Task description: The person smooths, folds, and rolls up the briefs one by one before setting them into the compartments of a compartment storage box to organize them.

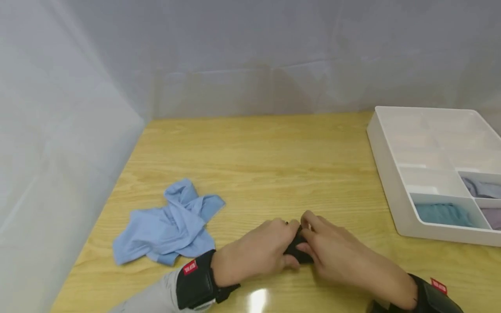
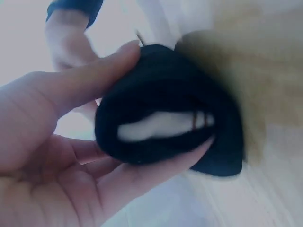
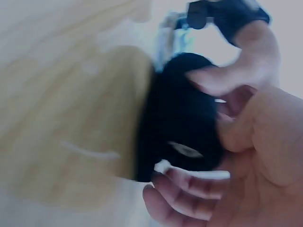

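**Two hands on one dark roll**

Both of my hands met on the wooden table (image 1: 250, 143), well to the left of the white divided tray (image 1: 391, 174). My left hand (image 1: 254, 254) had thumb and fingers curled around the small black bundle of cloth (image 1: 299, 252), and my right hand (image 1: 336, 256) pinched it from the other side. In the left wrist view the bundle (image 2: 165, 85) sat squeezed between my thumb and fingers, a pale strip showing in its fold.

To do this well, I judged, I had to keep even pressure from both sides so the roll stayed tight, tuck the loose edge inward, and hold it low over the table.

A crumpled light blue cloth (image 1: 172, 224) lay further left of the tray than my hands. Folded pieces, teal (image 1: 444, 214) and purplish, filled the tray's nearest compartments.

Each black wrist strap (image 1: 195, 284) carried a small red tag (image 1: 190, 267) with white lettering, too small for me to read.
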Tool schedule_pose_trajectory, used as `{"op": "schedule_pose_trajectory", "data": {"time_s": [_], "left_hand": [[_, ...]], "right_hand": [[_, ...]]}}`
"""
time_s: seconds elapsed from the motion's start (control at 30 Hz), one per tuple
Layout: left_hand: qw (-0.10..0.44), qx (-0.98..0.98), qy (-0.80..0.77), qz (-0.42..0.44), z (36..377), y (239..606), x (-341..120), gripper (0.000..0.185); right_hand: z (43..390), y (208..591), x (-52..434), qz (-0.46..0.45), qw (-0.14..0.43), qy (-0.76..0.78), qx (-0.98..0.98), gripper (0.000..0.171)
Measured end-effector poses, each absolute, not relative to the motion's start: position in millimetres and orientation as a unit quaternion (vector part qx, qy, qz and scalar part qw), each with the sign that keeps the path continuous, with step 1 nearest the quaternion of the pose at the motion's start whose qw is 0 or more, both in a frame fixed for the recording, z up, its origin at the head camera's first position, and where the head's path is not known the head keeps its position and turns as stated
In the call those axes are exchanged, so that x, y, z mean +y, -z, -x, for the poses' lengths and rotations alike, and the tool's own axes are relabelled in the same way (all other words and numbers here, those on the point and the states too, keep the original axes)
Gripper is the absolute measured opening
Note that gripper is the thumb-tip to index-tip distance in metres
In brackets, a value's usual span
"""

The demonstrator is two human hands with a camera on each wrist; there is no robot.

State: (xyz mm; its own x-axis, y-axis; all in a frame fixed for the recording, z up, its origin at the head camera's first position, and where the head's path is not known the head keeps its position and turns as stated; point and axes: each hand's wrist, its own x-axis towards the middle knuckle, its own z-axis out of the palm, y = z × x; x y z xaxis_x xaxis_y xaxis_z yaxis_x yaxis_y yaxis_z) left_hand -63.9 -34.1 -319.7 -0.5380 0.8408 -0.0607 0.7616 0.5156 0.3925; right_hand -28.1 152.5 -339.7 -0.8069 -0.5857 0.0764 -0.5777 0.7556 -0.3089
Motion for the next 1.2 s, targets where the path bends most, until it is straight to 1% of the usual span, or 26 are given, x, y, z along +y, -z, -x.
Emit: {"op": "schedule_pose_trajectory", "data": {"time_s": [0.1,0.17,0.2,0.23,0.33,0.4,0.43,0.5,0.6,0.7,0.8,0.87,0.97,1.03,1.07,1.13,1.2], "left_hand": [[0.084,0.880,-0.143,-0.445,75,323,-31,0.031],[0.056,0.894,-0.093,-0.434,81,325,-29,0.034],[0.053,0.898,-0.067,-0.431,82,326,-28,0.036],[0.064,0.901,-0.054,-0.426,84,327,-28,0.037],[0.139,0.898,-0.050,-0.415,83,329,-27,0.047],[0.168,0.895,-0.056,-0.408,80,331,-27,0.054],[0.172,0.895,-0.062,-0.407,79,333,-27,0.057],[0.158,0.894,-0.062,-0.415,77,336,-26,0.057],[0.142,0.894,-0.070,-0.420,75,339,-25,0.049],[0.098,0.898,-0.082,-0.421,77,340,-24,0.043],[0.019,0.908,-0.082,-0.410,81,334,-23,0.045],[-0.025,0.916,-0.080,-0.392,85,327,-23,0.048],[-0.066,0.926,-0.080,-0.363,90,315,-19,0.051],[-0.084,0.928,-0.075,-0.355,92,309,-10,0.048],[-0.092,0.927,-0.068,-0.356,92,307,-3,0.047],[-0.102,0.924,-0.062,-0.362,94,304,13,0.043],[-0.116,0.917,-0.050,-0.379,97,302,32,0.043]], "right_hand": [[34,348,152,0.265,-0.027,0.137,0.954,0.020],[38,353,154,0.242,-0.037,0.133,0.960,0.024],[40,355,156,0.233,-0.038,0.130,0.963,0.026],[41,357,157,0.229,-0.037,0.127,0.964,0.028],[42,359,161,0.227,-0.027,0.124,0.966,0.026],[43,359,162,0.227,-0.027,0.121,0.966,0.027],[43,359,162,0.225,-0.027,0.120,0.966,0.027],[43,358,163,0.219,-0.022,0.121,0.968,0.027],[43,357,163,0.213,-0.015,0.127,0.969,0.029],[46,354,162,0.205,-0.005,0.163,0.965,0.032],[52,345,164,0.173,0.022,0.247,0.953,0.043],[57,336,167,0.145,0.059,0.334,0.929,0.051],[63,326,170,0.118,0.151,0.507,0.840,0.058],[66,323,174,0.111,0.193,0.599,0.769,0.057],[66,322,177,0.108,0.202,0.635,0.738,0.055],[67,318,184,0.102,0.183,0.666,0.716,0.051],[66,314,198,0.088,0.127,0.660,0.735,0.048]]}}
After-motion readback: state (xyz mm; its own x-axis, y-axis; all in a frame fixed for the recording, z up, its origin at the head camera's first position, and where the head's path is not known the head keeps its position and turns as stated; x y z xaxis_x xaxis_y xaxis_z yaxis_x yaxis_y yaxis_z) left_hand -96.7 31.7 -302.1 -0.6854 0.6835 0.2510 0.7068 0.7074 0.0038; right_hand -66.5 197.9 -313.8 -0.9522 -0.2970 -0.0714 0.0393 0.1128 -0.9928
